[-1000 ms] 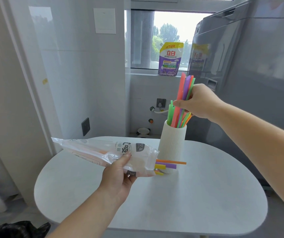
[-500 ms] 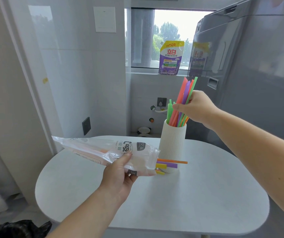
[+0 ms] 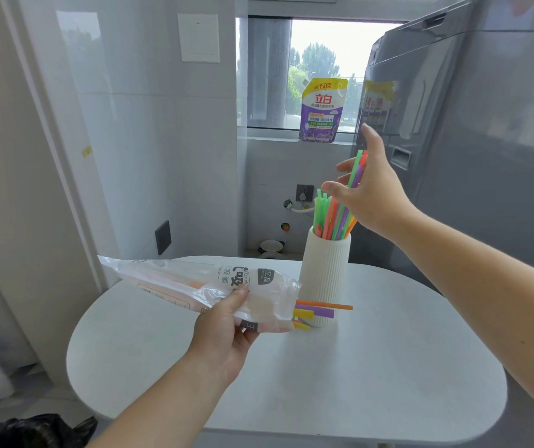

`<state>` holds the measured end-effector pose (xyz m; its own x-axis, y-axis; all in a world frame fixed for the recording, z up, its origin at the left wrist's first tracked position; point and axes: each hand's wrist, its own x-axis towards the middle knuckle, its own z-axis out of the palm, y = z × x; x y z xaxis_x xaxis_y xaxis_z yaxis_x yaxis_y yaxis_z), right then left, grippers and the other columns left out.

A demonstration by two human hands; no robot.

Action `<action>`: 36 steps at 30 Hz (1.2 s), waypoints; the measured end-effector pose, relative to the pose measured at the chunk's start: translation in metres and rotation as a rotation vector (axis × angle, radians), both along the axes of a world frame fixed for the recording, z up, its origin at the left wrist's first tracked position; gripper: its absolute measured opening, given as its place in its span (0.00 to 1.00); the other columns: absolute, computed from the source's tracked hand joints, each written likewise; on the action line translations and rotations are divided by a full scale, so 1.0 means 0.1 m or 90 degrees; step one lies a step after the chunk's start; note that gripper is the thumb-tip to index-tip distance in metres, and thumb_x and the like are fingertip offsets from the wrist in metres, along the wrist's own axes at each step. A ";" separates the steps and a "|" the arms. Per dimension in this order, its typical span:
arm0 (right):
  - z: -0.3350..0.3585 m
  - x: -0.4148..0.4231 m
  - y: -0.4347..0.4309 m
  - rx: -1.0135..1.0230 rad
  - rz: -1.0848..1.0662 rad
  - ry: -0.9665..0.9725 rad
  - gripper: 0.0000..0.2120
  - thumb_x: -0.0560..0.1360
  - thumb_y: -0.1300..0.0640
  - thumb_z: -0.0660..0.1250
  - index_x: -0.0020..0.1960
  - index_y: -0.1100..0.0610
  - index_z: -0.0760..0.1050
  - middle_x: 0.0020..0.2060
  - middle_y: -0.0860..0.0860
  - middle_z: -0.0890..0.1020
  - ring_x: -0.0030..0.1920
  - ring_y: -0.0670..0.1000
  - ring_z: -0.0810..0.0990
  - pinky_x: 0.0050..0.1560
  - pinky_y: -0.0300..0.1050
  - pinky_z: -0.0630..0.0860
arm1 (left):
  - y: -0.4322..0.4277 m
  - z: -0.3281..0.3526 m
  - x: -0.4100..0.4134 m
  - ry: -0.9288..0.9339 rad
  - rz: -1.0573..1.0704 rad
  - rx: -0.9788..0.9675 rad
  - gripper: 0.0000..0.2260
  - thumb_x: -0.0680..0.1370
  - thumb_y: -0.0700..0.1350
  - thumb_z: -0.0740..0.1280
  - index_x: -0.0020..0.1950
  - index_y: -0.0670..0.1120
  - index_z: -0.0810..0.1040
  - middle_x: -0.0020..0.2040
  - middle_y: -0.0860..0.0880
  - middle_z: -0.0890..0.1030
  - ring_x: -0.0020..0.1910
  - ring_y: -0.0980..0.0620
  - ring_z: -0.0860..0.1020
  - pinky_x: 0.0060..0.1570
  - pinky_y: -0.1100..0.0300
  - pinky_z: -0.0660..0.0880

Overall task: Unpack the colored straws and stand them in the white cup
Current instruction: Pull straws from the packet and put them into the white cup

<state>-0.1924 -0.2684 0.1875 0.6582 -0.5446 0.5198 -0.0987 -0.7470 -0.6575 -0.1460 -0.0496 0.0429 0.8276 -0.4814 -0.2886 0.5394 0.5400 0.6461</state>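
Note:
A ribbed white cup (image 3: 325,273) stands on the white table (image 3: 388,367), with several colored straws (image 3: 332,218) leaning in it. My right hand (image 3: 369,195) hovers just above the cup with fingers spread, the straws' tops lying against its palm. My left hand (image 3: 223,331) grips a clear plastic straw bag (image 3: 194,282) held level over the table. Orange, purple and yellow straw ends (image 3: 317,312) poke from the bag's open mouth in front of the cup's base.
A tall grey fridge (image 3: 485,140) stands right behind the cup. A purple detergent pouch (image 3: 322,109) sits on the window sill. White tiled wall at left, a black bag (image 3: 26,431) on the floor at the lower left.
My right hand has opened its fingers and let go of the straw bundle, which has dropped lower into the cup. The left hand and bag have stayed put.

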 end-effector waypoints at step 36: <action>-0.16 -0.04 0.04 -0.218 0.008 0.355 0.21 0.85 0.51 0.53 0.74 0.60 0.65 0.70 0.59 0.73 0.71 0.60 0.68 0.68 0.58 0.70 | 0.00 0.00 -0.02 -0.006 -0.014 -0.003 0.16 0.79 0.36 0.69 0.66 0.44 0.78 0.52 0.45 0.87 0.44 0.49 0.87 0.33 0.55 0.83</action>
<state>-0.1969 -0.2645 0.1715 0.8842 -0.4001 0.2413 -0.3466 -0.9080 -0.2355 -0.1480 -0.0493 0.0426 0.8192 -0.5012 -0.2788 0.5455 0.5306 0.6488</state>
